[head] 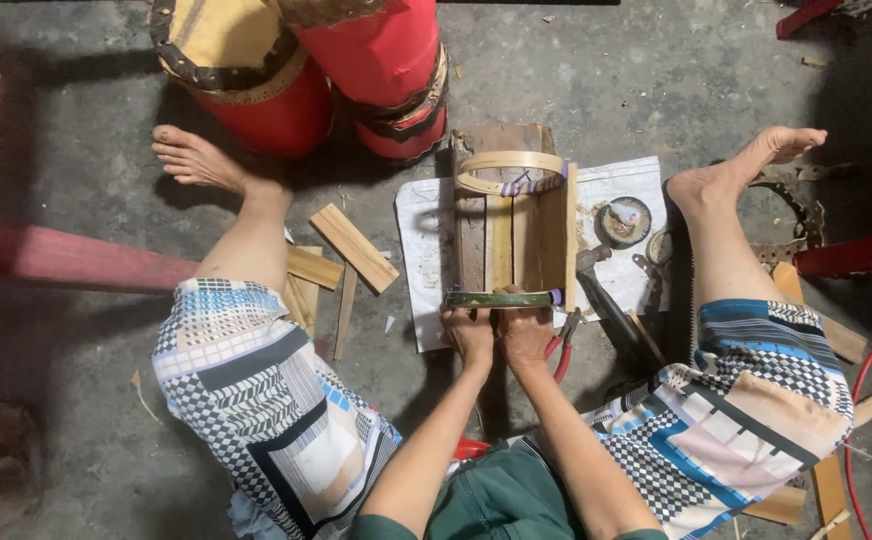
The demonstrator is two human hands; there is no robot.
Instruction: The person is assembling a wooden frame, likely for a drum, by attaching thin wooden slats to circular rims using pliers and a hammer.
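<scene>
Between knees, drum frame (pixel 512 235) axis away, hands (pixel 496 332) gripping near hoop (pixel 501 298).

The hands (pixel 498 335) hide the near hoop (pixel 501 298)'s middle, perhaps a joint.

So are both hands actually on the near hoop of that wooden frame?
Touching. The head view shows the left hand and right hand side by side, fingers pressed on the near hoop of the wooden frame, with no gap visible.

We sit on the bare concrete floor (pixel 596 80) of a rough craft workshop, among wooden offcuts (pixel 353 246), red-handled pliers (pixel 562 352) and red drums (pixel 301 75).
</scene>
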